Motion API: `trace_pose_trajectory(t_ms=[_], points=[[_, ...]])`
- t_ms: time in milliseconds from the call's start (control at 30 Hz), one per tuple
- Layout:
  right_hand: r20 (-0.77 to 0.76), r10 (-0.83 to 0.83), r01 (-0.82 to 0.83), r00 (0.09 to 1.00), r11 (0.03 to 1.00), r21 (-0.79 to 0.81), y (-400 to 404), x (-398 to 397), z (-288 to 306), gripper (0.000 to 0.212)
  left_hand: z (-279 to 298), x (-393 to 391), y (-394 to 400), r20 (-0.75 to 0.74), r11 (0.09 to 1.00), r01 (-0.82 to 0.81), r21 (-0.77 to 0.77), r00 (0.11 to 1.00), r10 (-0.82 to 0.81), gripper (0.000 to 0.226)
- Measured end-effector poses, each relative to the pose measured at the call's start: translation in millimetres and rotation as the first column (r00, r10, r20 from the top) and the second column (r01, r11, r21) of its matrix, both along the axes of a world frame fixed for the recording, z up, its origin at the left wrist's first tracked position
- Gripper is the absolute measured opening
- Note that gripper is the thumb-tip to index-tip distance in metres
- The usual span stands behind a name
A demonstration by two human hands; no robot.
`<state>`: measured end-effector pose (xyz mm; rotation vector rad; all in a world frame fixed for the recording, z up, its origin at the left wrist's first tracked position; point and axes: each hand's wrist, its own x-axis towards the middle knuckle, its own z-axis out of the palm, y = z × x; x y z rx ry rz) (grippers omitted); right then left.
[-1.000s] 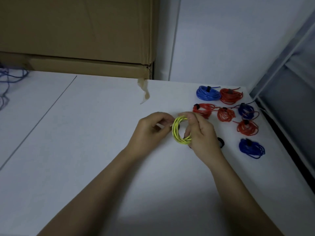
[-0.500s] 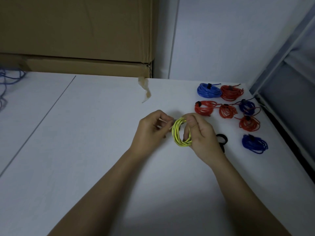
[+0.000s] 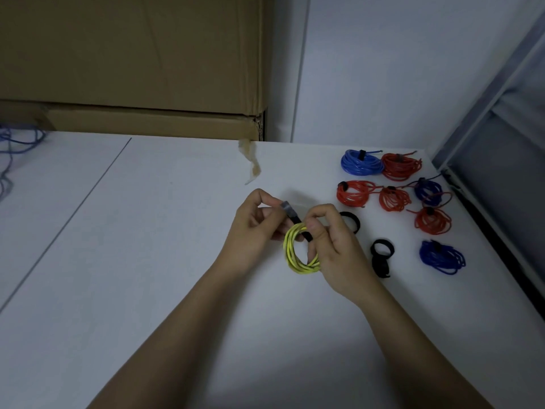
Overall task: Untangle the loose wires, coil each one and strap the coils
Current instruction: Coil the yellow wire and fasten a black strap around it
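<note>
A yellow wire coil (image 3: 296, 255) hangs upright above the white table (image 3: 147, 261). My right hand (image 3: 333, 249) grips its right side, with thumb and fingers curled round the loops. A black strap (image 3: 293, 215) crosses the top of the coil. My left hand (image 3: 255, 224) pinches the strap's free end and holds it up to the left. Strapped red and blue coils lie at the back right, among them a blue coil (image 3: 361, 162) and a red coil (image 3: 355, 192).
Two loose black straps (image 3: 382, 256) (image 3: 351, 221) lie just right of my right hand. A cardboard box (image 3: 132, 63) stands along the back. Tangled blue wires (image 3: 17, 149) lie at the far left. A torn tape strip (image 3: 250, 163) hangs from the box. A metal frame (image 3: 486, 119) borders the right edge.
A black strap has come into view across the top of the yellow coil, its end pulled up to the left by my left hand. The coil stays in my right hand.
</note>
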<state>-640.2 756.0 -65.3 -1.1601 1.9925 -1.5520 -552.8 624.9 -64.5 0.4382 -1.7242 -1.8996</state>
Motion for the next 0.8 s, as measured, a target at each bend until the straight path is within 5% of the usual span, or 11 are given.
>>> trace_pose_trajectory(t_ms=[400, 600, 800], points=[[0.073, -0.002, 0.011, 0.997, 0.994, -0.112, -1.3, -0.2, 1.3, 0.027, 3.8, 6.8, -0.2, 0.03, 0.978, 0.202, 0.057, 0.978, -0.204, 0.01], [-0.02, -0.015, 0.013, 1.0, 0.991, -0.132, -1.3, 3.2, -0.7, 0.025, 7.4, 11.8, -2.0, -0.079, 0.874, 0.341, 0.346, 0.939, -0.335, 0.016], [-0.115, -0.041, 0.027, 0.993, 0.992, -0.122, -0.1, 2.3, -2.4, 0.022, 4.4, 12.5, 1.1, 0.001, 0.954, 0.245, 0.171, 0.968, -0.249, 0.021]])
